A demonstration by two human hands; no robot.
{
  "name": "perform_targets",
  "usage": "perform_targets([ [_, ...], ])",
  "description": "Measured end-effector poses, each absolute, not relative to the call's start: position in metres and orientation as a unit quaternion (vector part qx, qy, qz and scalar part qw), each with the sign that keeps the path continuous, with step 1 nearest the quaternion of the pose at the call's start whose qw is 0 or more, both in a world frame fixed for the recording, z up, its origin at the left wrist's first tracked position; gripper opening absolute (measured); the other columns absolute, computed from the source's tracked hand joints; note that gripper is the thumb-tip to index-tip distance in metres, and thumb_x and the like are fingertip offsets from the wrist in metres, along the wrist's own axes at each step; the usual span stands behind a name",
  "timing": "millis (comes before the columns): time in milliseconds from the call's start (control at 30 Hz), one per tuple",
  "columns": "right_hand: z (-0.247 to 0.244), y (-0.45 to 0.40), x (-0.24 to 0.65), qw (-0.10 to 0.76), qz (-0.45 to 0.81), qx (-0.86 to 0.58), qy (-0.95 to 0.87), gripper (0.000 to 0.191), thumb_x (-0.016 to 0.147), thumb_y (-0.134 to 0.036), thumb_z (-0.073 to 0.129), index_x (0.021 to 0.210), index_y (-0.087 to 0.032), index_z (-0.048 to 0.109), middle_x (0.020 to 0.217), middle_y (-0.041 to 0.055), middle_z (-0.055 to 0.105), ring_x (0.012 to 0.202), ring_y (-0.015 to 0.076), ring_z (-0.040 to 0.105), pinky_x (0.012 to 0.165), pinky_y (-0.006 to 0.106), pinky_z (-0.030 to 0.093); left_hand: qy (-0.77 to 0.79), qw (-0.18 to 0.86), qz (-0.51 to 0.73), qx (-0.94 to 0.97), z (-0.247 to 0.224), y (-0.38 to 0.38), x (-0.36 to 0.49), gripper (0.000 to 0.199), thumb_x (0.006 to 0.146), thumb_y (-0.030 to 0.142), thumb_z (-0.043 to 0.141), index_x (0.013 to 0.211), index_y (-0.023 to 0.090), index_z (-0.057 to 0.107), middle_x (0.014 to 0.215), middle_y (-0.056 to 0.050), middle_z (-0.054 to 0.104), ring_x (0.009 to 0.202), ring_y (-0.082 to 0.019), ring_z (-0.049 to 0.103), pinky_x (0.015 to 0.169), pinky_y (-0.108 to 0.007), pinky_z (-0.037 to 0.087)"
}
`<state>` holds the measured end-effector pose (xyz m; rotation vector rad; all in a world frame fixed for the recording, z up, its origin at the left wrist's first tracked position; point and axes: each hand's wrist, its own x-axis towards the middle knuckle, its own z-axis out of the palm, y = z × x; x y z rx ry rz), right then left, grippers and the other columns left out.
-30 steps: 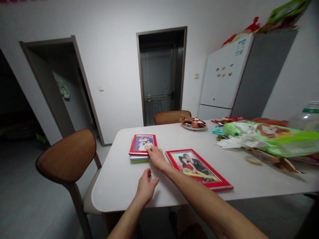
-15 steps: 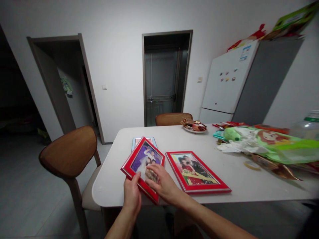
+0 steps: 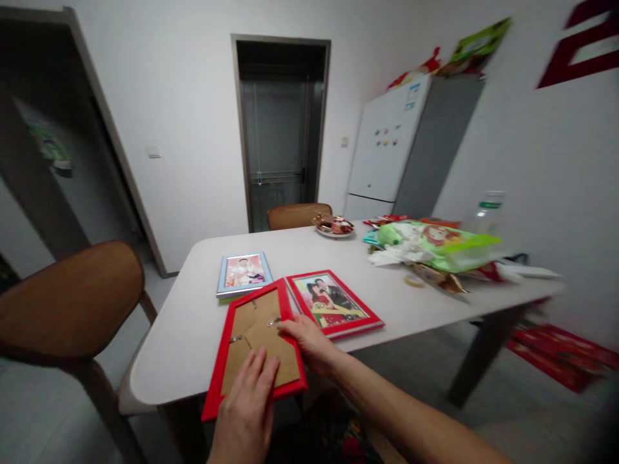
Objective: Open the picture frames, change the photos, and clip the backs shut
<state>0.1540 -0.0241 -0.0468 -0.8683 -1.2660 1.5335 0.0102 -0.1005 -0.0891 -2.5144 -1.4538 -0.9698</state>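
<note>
A red picture frame (image 3: 261, 338) is tilted over the table's near edge with its brown backing board and small metal clips facing me. My right hand (image 3: 307, 341) grips its right edge, thumb on the back. Fingers of my left hand (image 3: 246, 403) lie over the lower part of the backing, and its thumb is hidden. Just beyond, a second red picture frame (image 3: 336, 299) lies photo up, showing a couple. To the left of that, a light blue picture frame (image 3: 245, 274) also rests face up, with something greenish under its near edge.
On the white table (image 3: 178, 322) are a plate of wrapped items (image 3: 333, 225), a green plastic bag (image 3: 435, 241) with white tissue, and a tape roll (image 3: 413, 281). Behind it stands a clear bottle (image 3: 487, 216). A wooden chair (image 3: 72, 299) is at the left, a fridge (image 3: 382, 148) behind.
The held red frame has been turned over from photo side to backing side. My right hand moved from the photo to the right edge. The view has swung right, uncovering the blue frame.
</note>
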Motion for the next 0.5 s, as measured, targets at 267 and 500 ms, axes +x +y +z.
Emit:
perform_targets([
  [267, -0.07, -0.003, 0.174, 0.303, 0.198, -0.532, -0.765, 0.04, 0.065, -0.025, 0.049, 0.103, -0.013, 0.053, 0.092, 0.0095, 0.063, 0.083, 0.0216, 0.057, 0.072, 0.031, 0.044, -0.435, 0.122, -0.229, -0.862, -0.119, -0.077, -0.003, 0.045, 0.079, 0.027, 0.038, 0.124, 0.027, 0.034, 0.125, -0.004, 0.046, 0.111, -0.024, 0.044, 0.082, -0.038, 0.046],
  [500, -0.07, 0.003, 0.174, 0.192, 0.074, -0.532, -0.821, 0.032, 0.068, -0.031, 0.046, 0.093, -0.015, 0.059, 0.092, 0.0126, 0.055, 0.086, 0.0246, 0.052, 0.068, 0.035, 0.044, -0.381, 0.107, -0.22, -0.892, -0.141, -0.059, -0.016, 0.045, 0.078, 0.04, 0.038, 0.12, 0.022, 0.036, 0.122, -0.009, 0.047, 0.11, -0.026, 0.045, 0.086, -0.041, 0.042],
])
